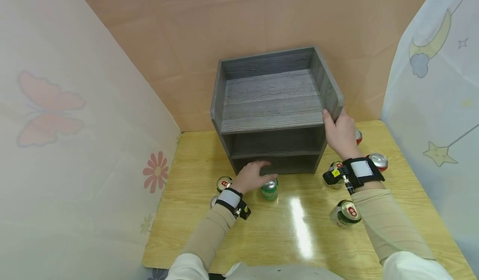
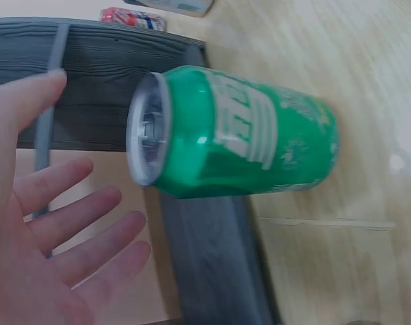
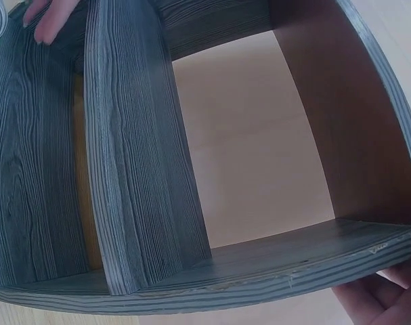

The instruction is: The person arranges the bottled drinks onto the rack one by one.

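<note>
Against grey shelf (image 1: 275,92), right hand (image 1: 341,134) partly hidden.

The shelf (image 1: 273,95) looks wooden, the green can (image 2: 246,132) glossy.

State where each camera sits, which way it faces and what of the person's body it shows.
Head: worn on the head, facing forward and down at the gray shelf and wooden table; the left hand, right hand and both arms show.
Left wrist: on that wrist, looking past the left hand at the green can.
Right wrist: on that wrist, facing the gray shelf's open front; part of the right hand shows lower right.
Shared: head and left wrist both show the green can.
</note>
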The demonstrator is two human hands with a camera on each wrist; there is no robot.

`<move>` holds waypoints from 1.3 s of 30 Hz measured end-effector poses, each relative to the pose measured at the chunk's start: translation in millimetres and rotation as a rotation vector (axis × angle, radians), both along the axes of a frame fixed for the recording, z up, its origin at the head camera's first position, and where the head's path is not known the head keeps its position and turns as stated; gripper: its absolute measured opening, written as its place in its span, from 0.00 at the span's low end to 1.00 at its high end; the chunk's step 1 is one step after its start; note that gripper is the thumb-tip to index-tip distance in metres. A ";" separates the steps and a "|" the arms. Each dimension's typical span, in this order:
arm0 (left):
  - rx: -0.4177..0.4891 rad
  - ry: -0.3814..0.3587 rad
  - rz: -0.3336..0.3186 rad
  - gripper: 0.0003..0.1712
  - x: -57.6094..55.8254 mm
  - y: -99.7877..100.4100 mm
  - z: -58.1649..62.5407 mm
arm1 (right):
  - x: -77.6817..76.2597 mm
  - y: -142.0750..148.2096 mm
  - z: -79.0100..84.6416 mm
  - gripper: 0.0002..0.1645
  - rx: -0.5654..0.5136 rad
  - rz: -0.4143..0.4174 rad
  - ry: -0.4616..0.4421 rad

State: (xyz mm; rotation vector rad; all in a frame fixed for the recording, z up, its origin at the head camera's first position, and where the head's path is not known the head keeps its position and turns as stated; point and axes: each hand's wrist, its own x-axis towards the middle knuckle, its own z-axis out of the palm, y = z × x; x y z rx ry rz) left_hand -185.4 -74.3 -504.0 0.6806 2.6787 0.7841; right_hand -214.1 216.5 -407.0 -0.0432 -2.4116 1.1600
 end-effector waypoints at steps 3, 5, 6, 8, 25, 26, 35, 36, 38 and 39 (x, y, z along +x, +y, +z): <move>0.006 -0.030 -0.002 0.40 1.1 1.4 -7.3 | -1.0 0.0 -1.2 0.27 -0.002 -0.008 0.013; -0.011 -0.030 -0.004 0.44 0.9 2.0 -14.9 | -1.7 -0.3 -2.3 0.27 -0.003 -0.015 0.025; -0.016 -0.025 -0.004 0.46 0.8 2.1 -19.3 | -2.1 -0.3 -2.8 0.27 -0.005 -0.018 0.028; -0.026 -0.011 0.002 0.49 -0.3 2.7 -29.1 | -2.9 -0.8 -3.5 0.27 -0.011 -0.020 0.034; -0.005 0.068 0.133 0.58 7.8 7.8 -68.1 | -5.5 -7.3 -5.7 0.28 -0.016 0.009 0.010; 0.010 0.071 0.143 0.58 8.7 8.5 -69.5 | -5.5 -7.3 -5.9 0.28 -0.015 0.007 0.011; 0.044 0.068 0.168 0.55 14.6 12.5 -77.4 | -5.1 -7.7 -5.2 0.29 -0.026 0.016 -0.004; 0.040 0.072 0.164 0.54 15.4 12.8 -77.6 | -4.9 -7.7 -4.8 0.29 -0.028 0.019 -0.007; 0.026 0.087 0.159 0.53 17.3 13.2 -78.4 | -4.2 -7.7 -4.2 0.29 -0.029 0.021 -0.012; 0.017 0.095 0.157 0.52 18.3 13.3 -78.7 | -3.8 -7.7 -4.0 0.29 -0.028 0.020 -0.012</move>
